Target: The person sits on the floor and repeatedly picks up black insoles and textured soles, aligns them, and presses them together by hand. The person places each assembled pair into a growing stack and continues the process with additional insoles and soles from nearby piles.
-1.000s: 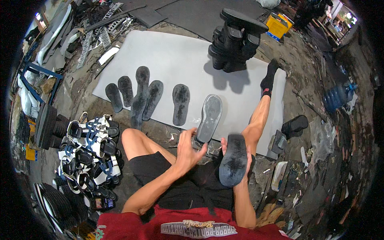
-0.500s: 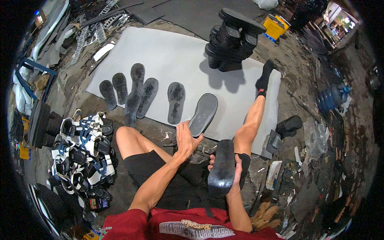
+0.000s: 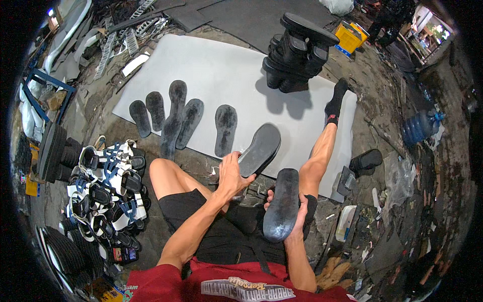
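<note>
My left hand (image 3: 232, 177) grips the near end of a dark grey shoe sole (image 3: 262, 147), fingers on its left edge and thumb by its lower right edge. That sole tilts over the front part of a pale grey sheet (image 3: 211, 60). Close to my lap, my right hand (image 3: 300, 216) is closed round another black sole (image 3: 283, 204), whose near end is shiny. Some of that hand's fingers are hidden behind it. A single worn sole (image 3: 225, 128) lies left of the tilted one. Further left are several more loose soles (image 3: 190, 123), some overlapping.
A tall stack of black footwear (image 3: 297, 53) stands on the sheet's far right. White and navy sandals (image 3: 108, 186) are heaped at left. My outstretched leg (image 3: 321, 153) crosses the sheet's right side. A yellow box (image 3: 349, 38) and a blue plastic bottle (image 3: 418, 127) lie beyond.
The sole in my left hand has tilted, its upper face now more foreshortened. My right hand has raised and turned its sole, so more of the flat face shows.
</note>
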Tool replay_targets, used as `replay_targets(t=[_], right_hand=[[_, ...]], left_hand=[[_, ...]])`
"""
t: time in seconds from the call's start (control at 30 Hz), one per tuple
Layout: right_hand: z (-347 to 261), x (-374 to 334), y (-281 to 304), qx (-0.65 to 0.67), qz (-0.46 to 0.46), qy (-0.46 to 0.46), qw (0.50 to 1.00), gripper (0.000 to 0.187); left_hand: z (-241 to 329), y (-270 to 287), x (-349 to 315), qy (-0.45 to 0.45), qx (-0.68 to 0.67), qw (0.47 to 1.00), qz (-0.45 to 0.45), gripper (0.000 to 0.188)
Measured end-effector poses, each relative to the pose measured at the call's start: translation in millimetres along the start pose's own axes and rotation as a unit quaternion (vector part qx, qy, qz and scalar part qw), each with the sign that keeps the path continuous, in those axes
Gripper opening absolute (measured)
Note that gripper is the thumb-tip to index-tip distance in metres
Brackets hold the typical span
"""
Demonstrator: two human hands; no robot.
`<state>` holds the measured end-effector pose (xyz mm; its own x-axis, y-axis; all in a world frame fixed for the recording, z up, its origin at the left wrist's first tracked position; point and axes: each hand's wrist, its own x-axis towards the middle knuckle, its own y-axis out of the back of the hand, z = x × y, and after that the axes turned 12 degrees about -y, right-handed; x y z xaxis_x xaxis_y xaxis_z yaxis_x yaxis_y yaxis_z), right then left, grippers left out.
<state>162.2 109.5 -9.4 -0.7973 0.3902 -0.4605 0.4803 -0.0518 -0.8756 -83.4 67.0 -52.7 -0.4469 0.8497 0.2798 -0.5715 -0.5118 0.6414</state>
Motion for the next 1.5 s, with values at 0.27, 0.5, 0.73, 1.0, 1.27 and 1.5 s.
replay_targets(t=[0.27,0.5,0.73,1.0,1.27,1.5], right_hand=[[-3.2,-12.6,-31.9,-0.034,-0.079,0.031,0.996,0.075],[-0.1,-34.5,-86.1,-0.354,0.062,0.161,0.919,0.055],[47.4,-78.2,-167.5,-0.769,0.102,0.430,0.462,0.056],[68.0,-71.7,-157.7,-0.777,0.106,0.426,0.451,0.061],[71.1,-64.6,-153.4,-0.774,0.118,0.412,0.466,0.059],[70.5,-64.4,-153.9,-0.776,0.113,0.406,0.470,0.060]], left_hand=[[40.3,85.1,37.2,-0.026,-0.429,0.878,0.212,0.069],[91.2,122.4,16.9,-0.009,-0.827,0.546,0.134,0.073],[122.0,117.2,-18.7,0.029,-0.823,0.550,0.136,0.086],[145.2,125.1,-24.5,0.011,-0.806,0.585,0.091,0.094],[145.6,122.0,-24.2,0.012,-0.818,0.571,0.072,0.094],[144.0,121.7,-25.1,0.017,-0.815,0.573,0.077,0.093]])
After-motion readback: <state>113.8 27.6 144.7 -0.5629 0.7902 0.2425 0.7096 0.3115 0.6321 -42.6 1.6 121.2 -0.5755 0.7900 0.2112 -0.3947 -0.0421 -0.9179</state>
